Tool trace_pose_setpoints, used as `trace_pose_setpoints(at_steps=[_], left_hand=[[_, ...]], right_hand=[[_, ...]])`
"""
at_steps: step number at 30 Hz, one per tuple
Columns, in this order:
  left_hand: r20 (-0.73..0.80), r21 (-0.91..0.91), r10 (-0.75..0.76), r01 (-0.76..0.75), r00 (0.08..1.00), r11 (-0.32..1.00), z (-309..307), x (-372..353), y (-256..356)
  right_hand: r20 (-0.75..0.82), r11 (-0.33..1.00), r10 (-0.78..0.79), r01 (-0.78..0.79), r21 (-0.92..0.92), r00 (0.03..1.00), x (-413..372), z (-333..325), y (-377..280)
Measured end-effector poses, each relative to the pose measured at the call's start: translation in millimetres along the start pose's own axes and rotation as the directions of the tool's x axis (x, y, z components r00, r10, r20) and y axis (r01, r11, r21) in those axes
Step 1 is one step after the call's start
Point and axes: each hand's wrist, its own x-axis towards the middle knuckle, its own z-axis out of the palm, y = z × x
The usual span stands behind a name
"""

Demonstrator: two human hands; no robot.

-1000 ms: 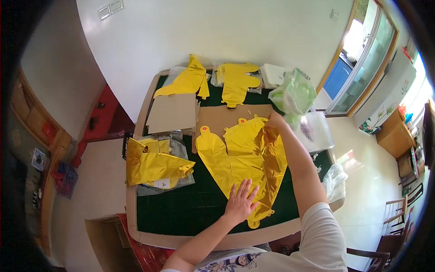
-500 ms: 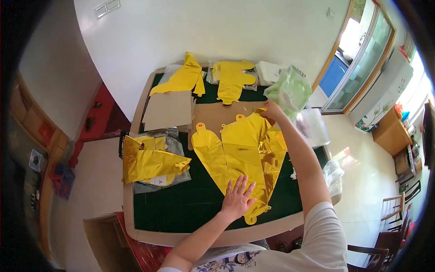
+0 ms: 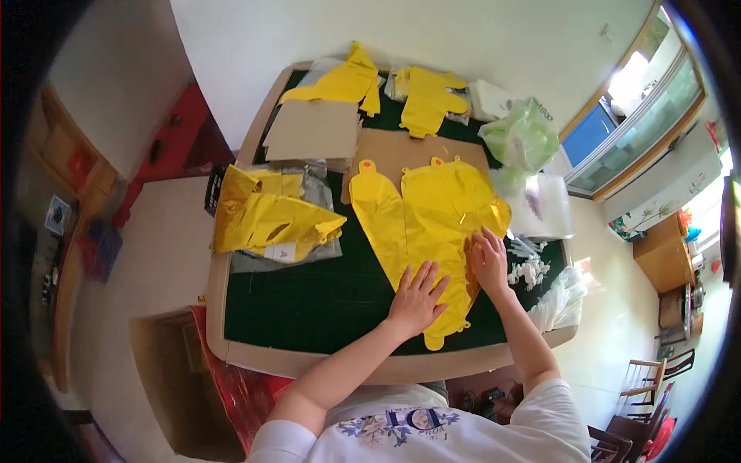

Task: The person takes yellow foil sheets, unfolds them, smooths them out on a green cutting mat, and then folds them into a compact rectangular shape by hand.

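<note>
A large gold foil balloon (image 3: 432, 224), flat and uninflated, lies spread on the dark green table top (image 3: 309, 293). My left hand (image 3: 418, 297) presses flat on its near end, fingers spread. My right hand (image 3: 489, 258) rests flat on its right side, fingers apart. Neither hand grips anything. A brown cardboard sheet (image 3: 394, 150) lies under the balloon's far end.
A crumpled gold foil pile on plastic bags (image 3: 266, 220) sits at the left. More yellow foil shapes (image 3: 428, 96) and cardboard (image 3: 312, 131) lie at the far edge. A green plastic bag (image 3: 525, 139) and clear bags (image 3: 540, 216) are at the right, with small white pieces (image 3: 529, 270).
My right hand let go of the balloon's far edge and came back to lie flat on its right side. The folded flap is now spread flat. The view shifted.
</note>
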Motion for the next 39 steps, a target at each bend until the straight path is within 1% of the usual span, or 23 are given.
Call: trace_pose_setpoints(at_steps=[3,6,10,16,19,25,28,31,39], left_hand=[[-0.024,0.011,0.01,-0.009,1.0,1.0,4.1,-0.2,-1.5],[-0.034,0.001,-0.001,0.001,0.999,1.0,3.4,0.3,-1.2],[-0.034,-0.026,-0.011,0.01,0.999,1.0,-2.8,3.1,1.0],[-0.06,-0.023,0.016,-0.017,0.998,1.0,0.8,5.2,-0.1],[-0.047,0.013,0.024,-0.024,0.999,1.0,2.2,5.5,-0.5],[-0.047,0.028,0.021,-0.019,0.999,0.999,1.9,2.1,-3.3],[-0.047,0.025,0.024,-0.023,0.999,0.999,2.0,2.7,-3.8],[-0.046,0.019,0.033,-0.032,0.998,0.999,0.8,2.2,-4.2],[-0.032,0.031,0.052,-0.051,0.998,0.998,-3.5,2.8,-7.7]], right_hand=[[0.02,1.0,0.016,-0.017,0.015,1.0,-16.9,1.5,7.0],[0.015,1.0,0.012,-0.012,-0.018,1.0,-17.3,3.4,6.3],[0.009,1.0,0.01,-0.01,-0.014,1.0,-18.0,5.4,7.0],[0.007,1.0,0.008,-0.008,-0.007,1.0,-18.1,7.1,9.2],[-0.006,1.0,0.006,-0.006,0.004,1.0,-18.3,8.0,9.8],[-0.004,0.999,0.032,-0.032,0.009,0.999,-18.5,6.0,6.4],[-0.013,1.0,0.008,-0.008,0.002,1.0,-18.4,5.9,6.8],[-0.016,1.0,0.017,-0.017,-0.008,1.0,-18.1,6.5,6.9],[-0.057,1.0,-0.014,0.015,0.022,0.998,-17.8,4.8,6.1]])
